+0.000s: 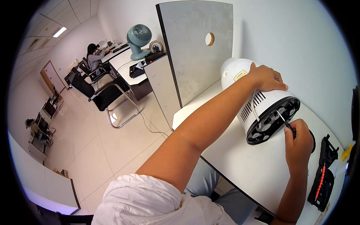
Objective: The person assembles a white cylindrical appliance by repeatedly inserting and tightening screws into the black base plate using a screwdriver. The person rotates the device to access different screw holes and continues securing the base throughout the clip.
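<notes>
Bright, even light where I stand. Ceiling lamp [59, 32] glowing, ten o'clock; pale glare on floor tiles [93, 150]. Faint soft shadow on wall [285, 33], one o'clock. Straight edges bow, corners black. Seated figure [34, 129], nine o'clock, small, soft; foreground crisp.

a white table [234, 161] bears a tipped white appliance [267, 101] and an open black case [327, 184].

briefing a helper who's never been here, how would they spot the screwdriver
On the white table, a white vented appliance lies on its side, its black underside facing the person's right hand. In that hand is the screwdriver, angled toward the underside. Unlike the red rod in the open black case nearby, it has a bare silvery shaft and a black handle.
</notes>
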The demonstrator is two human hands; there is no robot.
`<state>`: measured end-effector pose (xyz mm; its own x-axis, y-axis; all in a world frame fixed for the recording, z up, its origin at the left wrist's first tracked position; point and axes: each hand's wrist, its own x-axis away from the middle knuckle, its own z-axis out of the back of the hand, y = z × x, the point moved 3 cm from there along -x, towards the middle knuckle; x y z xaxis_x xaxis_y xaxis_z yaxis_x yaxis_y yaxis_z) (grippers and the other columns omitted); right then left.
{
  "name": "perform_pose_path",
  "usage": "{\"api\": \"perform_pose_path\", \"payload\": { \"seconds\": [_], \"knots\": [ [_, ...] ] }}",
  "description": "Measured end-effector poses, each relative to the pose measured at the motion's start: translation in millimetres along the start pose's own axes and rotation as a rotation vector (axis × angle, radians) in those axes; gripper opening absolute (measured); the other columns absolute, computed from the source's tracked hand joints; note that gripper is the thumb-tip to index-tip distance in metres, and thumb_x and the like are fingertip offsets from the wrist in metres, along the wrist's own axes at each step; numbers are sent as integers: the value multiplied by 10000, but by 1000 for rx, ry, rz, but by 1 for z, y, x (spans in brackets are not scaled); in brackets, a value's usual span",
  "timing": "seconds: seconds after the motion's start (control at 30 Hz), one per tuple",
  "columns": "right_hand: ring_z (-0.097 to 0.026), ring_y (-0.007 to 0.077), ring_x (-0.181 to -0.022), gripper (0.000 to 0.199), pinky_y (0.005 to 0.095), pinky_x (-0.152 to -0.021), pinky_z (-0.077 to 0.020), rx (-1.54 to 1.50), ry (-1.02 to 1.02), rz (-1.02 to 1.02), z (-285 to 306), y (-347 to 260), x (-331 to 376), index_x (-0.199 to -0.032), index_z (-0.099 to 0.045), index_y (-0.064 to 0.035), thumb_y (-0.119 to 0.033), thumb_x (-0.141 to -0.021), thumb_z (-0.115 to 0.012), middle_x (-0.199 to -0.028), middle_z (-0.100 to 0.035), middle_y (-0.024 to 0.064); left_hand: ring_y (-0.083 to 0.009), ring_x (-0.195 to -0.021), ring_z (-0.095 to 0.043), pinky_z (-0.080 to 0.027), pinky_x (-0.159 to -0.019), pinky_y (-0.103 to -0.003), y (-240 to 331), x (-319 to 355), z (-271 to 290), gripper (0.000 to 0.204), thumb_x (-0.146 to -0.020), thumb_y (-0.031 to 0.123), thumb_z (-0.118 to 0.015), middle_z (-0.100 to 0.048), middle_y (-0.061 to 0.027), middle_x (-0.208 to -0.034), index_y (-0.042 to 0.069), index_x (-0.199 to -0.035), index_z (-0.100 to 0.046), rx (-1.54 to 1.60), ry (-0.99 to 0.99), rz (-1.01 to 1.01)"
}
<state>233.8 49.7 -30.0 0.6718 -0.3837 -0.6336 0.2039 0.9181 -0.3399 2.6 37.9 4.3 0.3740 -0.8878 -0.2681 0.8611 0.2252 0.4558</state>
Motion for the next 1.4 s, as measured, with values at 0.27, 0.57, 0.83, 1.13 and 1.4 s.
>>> {"api": "perform_pose_path", "payload": {
  "seconds": [0.27, 0.57, 0.83, 1.13, 1.4],
  "knots": [
    [-560, 286, -759, 131, 375, -643, -440, 177, 72, 36, -6, 7, -1, -908, -573, -7, -87, -845, -656, -830, -539, 105, -295, -1237, -497, -116, -1093, -594, 2, 0, 1, 564, -741, 657, -577, -651, -79, -1193, 233, -1089, -708, -21, -31, -2],
    [-552, 298, -767, 215, 391, -658, -454, 135, 96, 47, 0, -8, 3, -899, -496, -15, -12, -790, -682, -905, -500, 109, -292, -1223, -507, -114, -1097, -598, 2, -1, 0, 550, -741, 656, -574, -662, -69, -1171, 241, -1074, -715, -25, -24, 0],
    [-488, 213, -583, 133, 310, -552, -394, -64, 93, 111, -2, 2, -2, -816, -500, -18, -19, -831, -631, -707, -505, 68, -293, -1224, -504, -116, -1098, -600, 3, -1, 0, 557, -735, 660, -573, -667, -71, -1156, 239, -1073, -713, -24, -31, 10],
    [-381, 87, -580, 84, 247, -554, -350, -607, -242, -400, -12, 27, -14, -790, -506, -27, -12, -836, -574, -648, -442, -1, -302, -1251, -480, -113, -1093, -606, 3, 1, 1, 578, -745, 663, -567, -641, -90, -1201, 217, -1088, -702, -30, -43, 8],
    [-455, 222, -702, 211, 313, -652, -403, -203, -33, -29, -3, 8, -7, -824, -455, -21, 85, -706, -593, -792, -447, 89, -301, -1241, -489, -118, -1093, -599, 3, 0, 1, 578, -740, 659, -570, -646, -91, -1192, 218, -1088, -705, -22, -47, 5]
  ]
}}
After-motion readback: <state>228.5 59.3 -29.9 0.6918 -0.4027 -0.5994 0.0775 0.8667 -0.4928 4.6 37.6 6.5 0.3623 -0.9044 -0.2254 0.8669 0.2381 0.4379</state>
